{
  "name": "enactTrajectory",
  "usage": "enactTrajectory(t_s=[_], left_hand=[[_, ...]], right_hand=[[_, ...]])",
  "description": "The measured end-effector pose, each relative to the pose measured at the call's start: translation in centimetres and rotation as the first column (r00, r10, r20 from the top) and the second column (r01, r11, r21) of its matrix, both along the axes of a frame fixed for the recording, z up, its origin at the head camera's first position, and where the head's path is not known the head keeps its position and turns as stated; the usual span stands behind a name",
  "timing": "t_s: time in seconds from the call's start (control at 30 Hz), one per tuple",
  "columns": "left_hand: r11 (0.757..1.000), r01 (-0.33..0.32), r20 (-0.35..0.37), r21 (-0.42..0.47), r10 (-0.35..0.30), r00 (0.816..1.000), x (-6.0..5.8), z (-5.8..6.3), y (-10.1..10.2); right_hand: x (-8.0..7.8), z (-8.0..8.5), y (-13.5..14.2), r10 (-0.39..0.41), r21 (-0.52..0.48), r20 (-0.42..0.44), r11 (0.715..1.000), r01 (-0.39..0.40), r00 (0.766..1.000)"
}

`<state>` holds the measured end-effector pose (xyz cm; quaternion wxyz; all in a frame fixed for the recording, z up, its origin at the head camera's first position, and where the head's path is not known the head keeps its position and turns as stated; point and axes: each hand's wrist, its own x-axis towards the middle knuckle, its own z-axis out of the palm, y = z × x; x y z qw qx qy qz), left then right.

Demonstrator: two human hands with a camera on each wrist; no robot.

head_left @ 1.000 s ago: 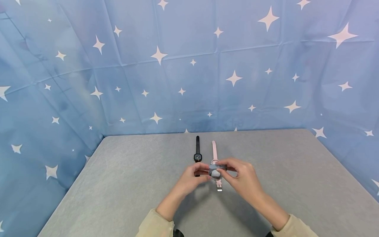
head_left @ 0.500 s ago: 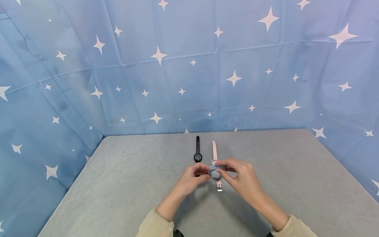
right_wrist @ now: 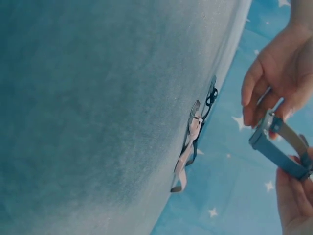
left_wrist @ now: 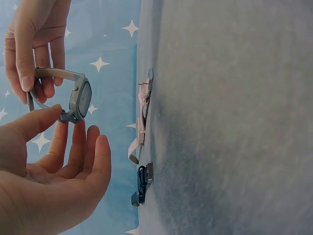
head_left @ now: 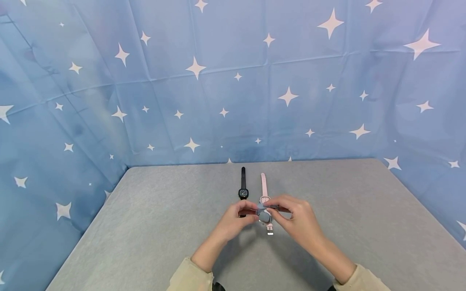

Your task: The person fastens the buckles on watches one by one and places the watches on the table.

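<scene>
A grey wristwatch [head_left: 264, 217] is held up off the table between both hands, its strap bent into a loop in the left wrist view. My left hand [head_left: 233, 220] pinches the strap beside the case with thumb and fingers. On the other side, my right hand [head_left: 300, 218] pinches the strap's far part. Below and behind the hands, a pink-strapped watch [head_left: 263, 184] lies stretched out on the table, partly covered by the held watch. To its left is a black watch [head_left: 243, 192], its lower strap hidden behind my left hand.
Grey cloth covers the table [head_left: 164, 218], whose far edge meets a blue curtain [head_left: 233, 97] with white stars. The curtain also hangs along the left and right sides.
The grey watch has tilted slightly between the fingers, so its face catches the light differently. Both hands stay in nearly the same place; the other two watches have not moved.
</scene>
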<state>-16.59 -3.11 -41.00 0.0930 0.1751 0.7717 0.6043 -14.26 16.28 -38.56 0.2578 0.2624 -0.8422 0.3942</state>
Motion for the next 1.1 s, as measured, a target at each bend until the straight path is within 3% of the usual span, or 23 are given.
enactTrajectory(t_s=[0.5, 0.8, 1.1], left_hand=[[1.0, 0.001, 0.024, 0.022, -0.001, 1.0, 0.13, 0.19, 0.12], [0.999, 0.016, -0.011, 0.051, -0.015, 1.0, 0.18, 0.14, 0.01], [0.999, -0.013, -0.03, 0.046, 0.014, 0.999, 0.12, 0.21, 0.11]], right_hand=[[0.07, -0.2, 0.08, 0.007, 0.029, 0.055, 1.0, -0.008, 0.998], [-0.01, -0.22, 0.18, -0.011, 0.062, 0.07, 0.998, 0.006, 0.998], [-0.02, -0.06, 0.29, -0.012, 0.07, 0.099, 0.998, 0.005, 0.995]])
